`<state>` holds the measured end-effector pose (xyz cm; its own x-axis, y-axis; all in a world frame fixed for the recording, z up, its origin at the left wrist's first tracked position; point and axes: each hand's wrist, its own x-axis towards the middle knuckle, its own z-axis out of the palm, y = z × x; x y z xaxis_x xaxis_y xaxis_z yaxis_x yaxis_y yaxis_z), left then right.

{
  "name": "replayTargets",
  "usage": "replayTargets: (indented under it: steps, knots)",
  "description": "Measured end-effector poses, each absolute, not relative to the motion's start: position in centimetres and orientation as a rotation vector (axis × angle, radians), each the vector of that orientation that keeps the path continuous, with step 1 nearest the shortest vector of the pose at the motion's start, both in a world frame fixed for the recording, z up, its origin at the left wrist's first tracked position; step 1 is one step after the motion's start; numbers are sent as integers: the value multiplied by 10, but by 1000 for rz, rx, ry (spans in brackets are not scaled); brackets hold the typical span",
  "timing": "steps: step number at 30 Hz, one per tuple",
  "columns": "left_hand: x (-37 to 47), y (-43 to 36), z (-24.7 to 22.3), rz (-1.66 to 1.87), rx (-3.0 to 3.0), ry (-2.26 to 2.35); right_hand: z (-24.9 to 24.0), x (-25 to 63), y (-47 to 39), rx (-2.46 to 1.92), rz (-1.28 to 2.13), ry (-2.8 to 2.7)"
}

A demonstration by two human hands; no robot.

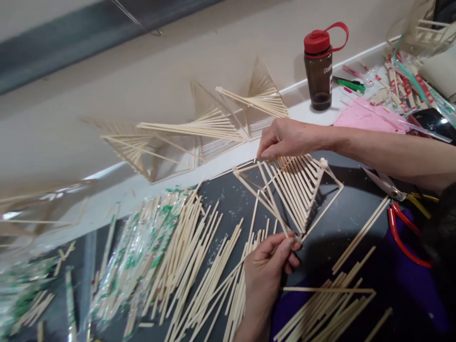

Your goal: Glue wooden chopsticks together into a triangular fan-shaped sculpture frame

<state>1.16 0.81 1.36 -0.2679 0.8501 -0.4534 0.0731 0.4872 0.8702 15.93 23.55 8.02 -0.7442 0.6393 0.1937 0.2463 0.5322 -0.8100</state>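
Observation:
A model built of wooden chopsticks (295, 190), fanned out in a twisted surface inside a triangular frame, stands on the dark mat in front of me. At the model's near corner, my left hand (272, 259) pinches the lower end of a single chopstick (272, 197). My right hand (281, 137) reaches in from the right, fingers closed on that chopstick's upper end at the far edge of the frame; its fingertips are partly hidden. A whitish blob of glue (323, 163) marks the frame's top right corner.
Finished chopstick models (188, 130) stand along the wall. Loose chopsticks (181, 247) and wrapped chopsticks (131, 251) cover the left of the mat. A red-capped bottle (318, 71) stands behind. To the right lie scissors (392, 190), red-handled pliers (394, 228) and more chopsticks (327, 304).

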Motion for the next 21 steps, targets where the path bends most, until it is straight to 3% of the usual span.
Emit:
replayTargets:
  steps: [21]
  knots:
    - [13, 8, 10, 938, 789, 1663, 84, 157, 230, -694, 1209, -2312]
